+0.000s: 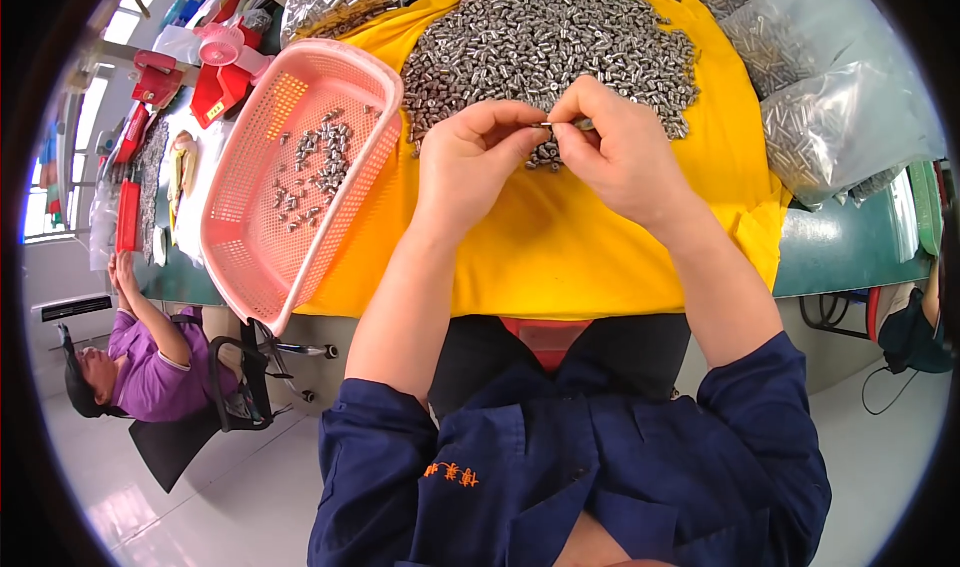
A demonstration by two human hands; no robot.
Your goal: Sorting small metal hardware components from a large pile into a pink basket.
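My left hand [468,162] and my right hand [622,152] meet at the near edge of a wide heap of small silver metal cylinders [540,42], which lies on a yellow cloth [530,257]. Thumb and forefinger of the left are closed at one end of a small metal part [546,125]. From the other side, the fingertips of the right pinch a thin metal piece in line with it. The fingers hide most of both, so their exact kind and whether they are joined cannot be made out.
A pink perforated basket [225,182] with several metal cylinders [325,162] stands tilted at my left. Clear plastic bags of metal parts [825,132] lie at the right. Another person in purple [160,367] sits at the left; red bins [218,95] stand beyond the basket.
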